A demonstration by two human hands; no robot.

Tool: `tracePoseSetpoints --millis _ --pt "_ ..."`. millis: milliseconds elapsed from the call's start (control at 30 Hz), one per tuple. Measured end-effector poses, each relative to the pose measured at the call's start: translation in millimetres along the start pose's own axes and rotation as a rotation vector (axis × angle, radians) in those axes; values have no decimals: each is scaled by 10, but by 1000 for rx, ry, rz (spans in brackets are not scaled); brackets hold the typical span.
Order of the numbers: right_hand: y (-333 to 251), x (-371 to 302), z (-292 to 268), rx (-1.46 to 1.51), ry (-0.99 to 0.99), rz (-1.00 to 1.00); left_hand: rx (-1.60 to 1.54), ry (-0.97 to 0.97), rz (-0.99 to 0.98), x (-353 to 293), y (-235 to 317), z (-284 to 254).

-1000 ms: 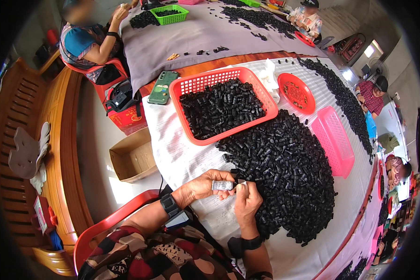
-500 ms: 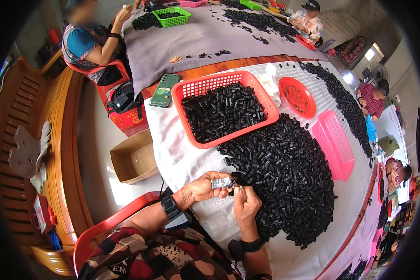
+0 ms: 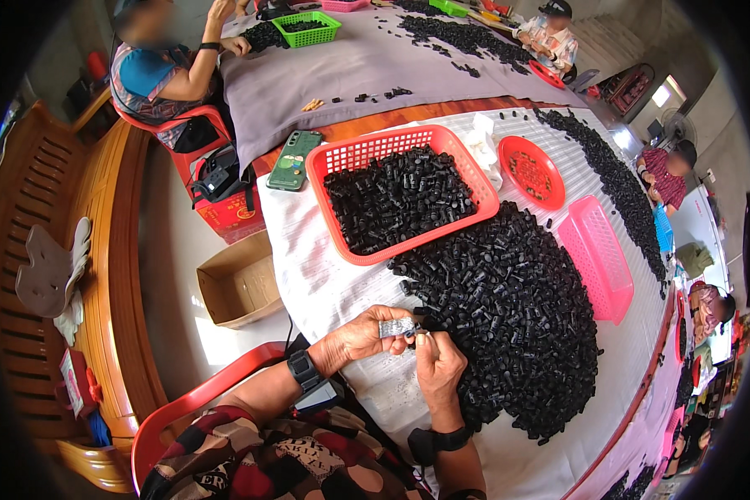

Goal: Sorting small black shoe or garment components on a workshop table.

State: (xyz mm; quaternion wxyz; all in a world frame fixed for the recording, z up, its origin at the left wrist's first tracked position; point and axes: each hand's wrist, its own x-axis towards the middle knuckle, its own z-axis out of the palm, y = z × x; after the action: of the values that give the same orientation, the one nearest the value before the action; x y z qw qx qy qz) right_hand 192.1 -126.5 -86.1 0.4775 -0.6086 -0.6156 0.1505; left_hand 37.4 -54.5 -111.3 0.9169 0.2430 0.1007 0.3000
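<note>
My left hand (image 3: 363, 335) is clasping a grey block (image 3: 395, 327), my right hand (image 3: 440, 365) meeting its end (whether gripping, I can't tell); the red basket (image 3: 475, 175) is looking well-filled, the black heap (image 3: 512, 325) beside it seemingly remaining.

A heap of small black cylindrical pieces (image 3: 525, 325) lies on the white cloth (image 3: 325, 287). Behind-left of it, a red rectangular plastic basket (image 3: 433, 237) holds more, between a green rectangular phone (image 3: 293, 162), left, and a red round plastic plate (image 3: 532, 173), right. A pink rectangular plastic basket (image 3: 596, 258) lies right of the heap.
</note>
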Motion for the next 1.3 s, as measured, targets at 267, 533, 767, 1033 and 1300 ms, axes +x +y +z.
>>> tracePoseSetpoints --millis 267,533,767,1033,1300 --pt "-6 -16 23 -9 -12 -41 30 95 -8 5 -19 19" --pt "-25 9 -10 -43 36 -23 10 55 -21 12 3 35" --pt "17 -9 9 -27 40 -23 -31 69 -32 0 13 59" --pt "-9 -4 1 -62 15 -13 30 61 -16 2 26 68" --pt "-19 8 -4 -69 -5 -28 41 88 -25 5 12 57"
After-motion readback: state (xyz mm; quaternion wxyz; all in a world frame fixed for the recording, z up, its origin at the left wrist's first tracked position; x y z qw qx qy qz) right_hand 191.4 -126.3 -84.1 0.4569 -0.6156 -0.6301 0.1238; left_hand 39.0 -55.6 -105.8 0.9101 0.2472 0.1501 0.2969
